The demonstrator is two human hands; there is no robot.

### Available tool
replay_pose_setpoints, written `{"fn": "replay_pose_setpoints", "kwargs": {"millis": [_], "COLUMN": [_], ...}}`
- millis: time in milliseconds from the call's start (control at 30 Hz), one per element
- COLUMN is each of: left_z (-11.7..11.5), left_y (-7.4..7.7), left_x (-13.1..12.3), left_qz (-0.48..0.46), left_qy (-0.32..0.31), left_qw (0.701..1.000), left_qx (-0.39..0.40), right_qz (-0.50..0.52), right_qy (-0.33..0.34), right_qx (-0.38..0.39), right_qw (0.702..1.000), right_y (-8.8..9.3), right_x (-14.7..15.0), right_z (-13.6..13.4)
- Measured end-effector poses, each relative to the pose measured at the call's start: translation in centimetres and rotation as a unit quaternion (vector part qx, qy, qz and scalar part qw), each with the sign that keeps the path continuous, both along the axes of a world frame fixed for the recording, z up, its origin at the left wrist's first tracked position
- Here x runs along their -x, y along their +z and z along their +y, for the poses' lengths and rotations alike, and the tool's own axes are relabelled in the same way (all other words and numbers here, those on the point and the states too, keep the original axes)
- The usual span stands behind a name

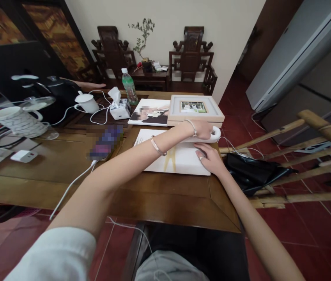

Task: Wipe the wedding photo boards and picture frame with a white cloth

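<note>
My left hand (202,130) reaches across to the right and is closed around a white corded device (215,134) with a rounded end. Its exact kind is hard to tell, because my hand covers much of it. The device is over the far right part of a flat white board (153,156), which bears a yellowish figure and some small print. My right hand (210,159), with a ring on one finger, rests at the board's right edge with its fingers apart. A dark patch shows between its thumb and fingers; whether it is a shadow or an object, I cannot tell.
Behind the board lie a light wooden picture frame (196,110) and a photo panel (150,112). To the left are a phone (107,143), tissue box (120,108), bottle (129,86), white lidded cup (87,102) and patterned mug (16,121). A bamboo rack (323,128) stands at the right.
</note>
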State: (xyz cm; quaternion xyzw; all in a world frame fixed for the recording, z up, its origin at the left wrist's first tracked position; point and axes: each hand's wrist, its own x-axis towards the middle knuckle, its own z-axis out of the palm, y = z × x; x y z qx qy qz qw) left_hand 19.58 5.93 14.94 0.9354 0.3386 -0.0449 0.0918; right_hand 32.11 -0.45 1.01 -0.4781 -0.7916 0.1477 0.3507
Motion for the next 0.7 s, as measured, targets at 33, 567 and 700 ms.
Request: {"fn": "replay_pose_setpoints", "kwargs": {"millis": [33, 567, 700], "left_z": [0.0, -15.5, -14.6], "left_y": [0.1, -4.1, -4.5], "left_x": [0.2, 8.6, 9.2], "left_qz": [0.022, 0.089, 0.087], "left_qy": [0.002, -0.045, -0.030], "left_qw": [1.000, 0.993, 0.990], "left_qx": [0.009, -0.071, -0.106], "right_qz": [0.001, 0.027, 0.023], "right_qy": [0.001, 0.018, 0.019], "right_qx": [-0.002, -0.005, -0.007], "right_qw": [1.000, 0.999, 1.000], "right_y": [0.0, -0.3, -0.2], "right_x": [0.0, 0.0, 0.0], "right_z": [0.0, 0.1, 0.1]}}
